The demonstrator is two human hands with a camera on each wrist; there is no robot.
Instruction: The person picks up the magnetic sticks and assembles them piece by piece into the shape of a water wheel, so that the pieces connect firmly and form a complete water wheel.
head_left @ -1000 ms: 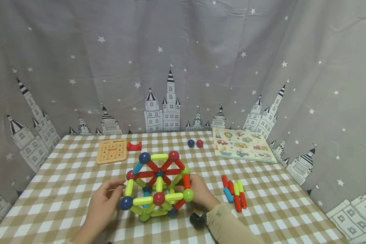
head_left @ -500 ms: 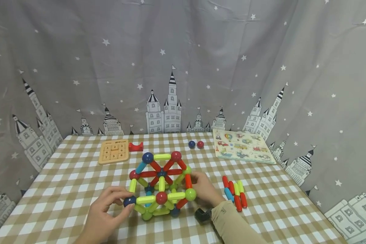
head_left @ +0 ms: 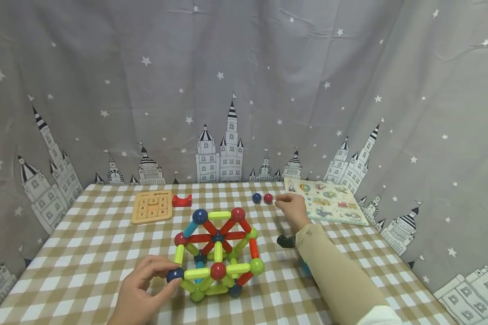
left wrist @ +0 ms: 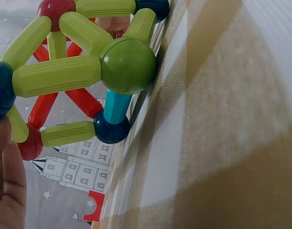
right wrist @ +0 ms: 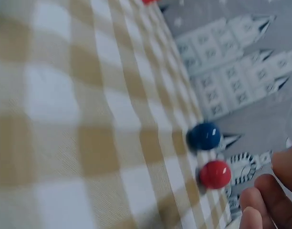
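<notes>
A magnetic ball-and-stick frame (head_left: 218, 271) of red, green and blue pieces stands on the checked cloth. My left hand (head_left: 142, 289) pinches the dark blue ball (head_left: 175, 275) at its near left corner between thumb and fingers. In the left wrist view, those fingertips sit against the blue ball (left wrist: 0, 90) at the edge. Farther back, my right hand (head_left: 293, 210) reaches out with bent fingers, just right of a loose red ball (head_left: 268, 198). A loose blue ball (head_left: 257, 197) lies beside the red one. The right wrist view shows a gap between the fingertips and the red ball (right wrist: 215, 174).
A wooden number puzzle (head_left: 152, 207) and a red notched block (head_left: 182, 201) lie at the back left. The picture board (head_left: 329, 203) is at the back right. One blue stick (head_left: 305, 267) peeks out beside my right sleeve (head_left: 337, 266); other loose sticks are hidden. A grey curtain (head_left: 244, 67) hangs behind.
My right hand has left the frame's right side and moved back and right to the loose balls. My left hand has come to the frame and taken hold of its corner blue ball.
</notes>
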